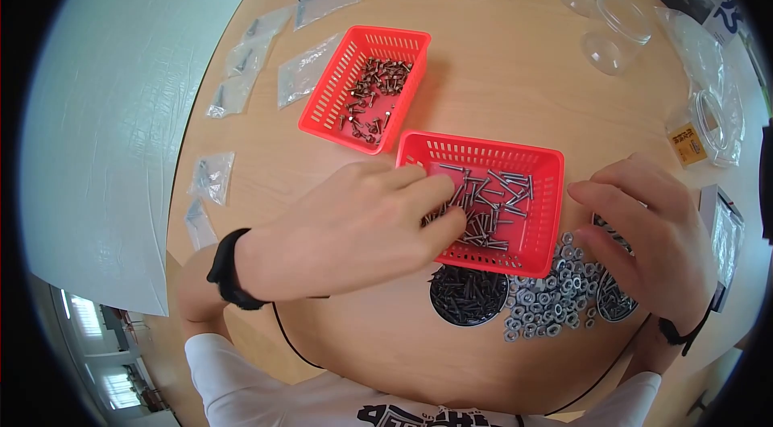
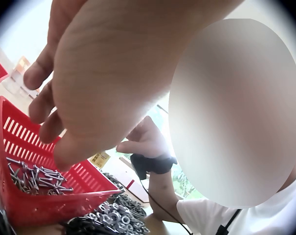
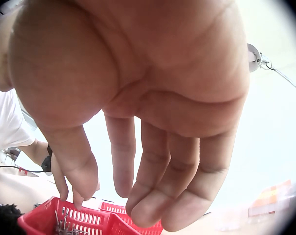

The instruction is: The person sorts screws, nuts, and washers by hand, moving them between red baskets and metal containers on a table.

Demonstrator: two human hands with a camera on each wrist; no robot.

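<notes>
My left hand (image 1: 362, 222) hangs over the left side of a red basket (image 1: 550, 210) holding silver screws (image 1: 483, 214); its fingers bend loosely down. In the left wrist view this hand (image 2: 109, 78) shows nothing between its fingers, above the screws (image 2: 35, 178). Just beyond the basket's right edge, my right hand (image 1: 652, 238) is raised with loosely bent fingers. The right wrist view shows the palm of that hand (image 3: 138, 93) and nothing held.
Another red basket (image 1: 316, 117) with brownish screws stands behind. Black screws (image 1: 469, 296) fill a round dish near the front, beside loose nuts (image 1: 543, 306). Small plastic bags (image 1: 213, 177) lie at left; clear domes (image 1: 604, 53), a yellow-labelled packet (image 1: 688, 145) and a box (image 1: 725, 238) are at right.
</notes>
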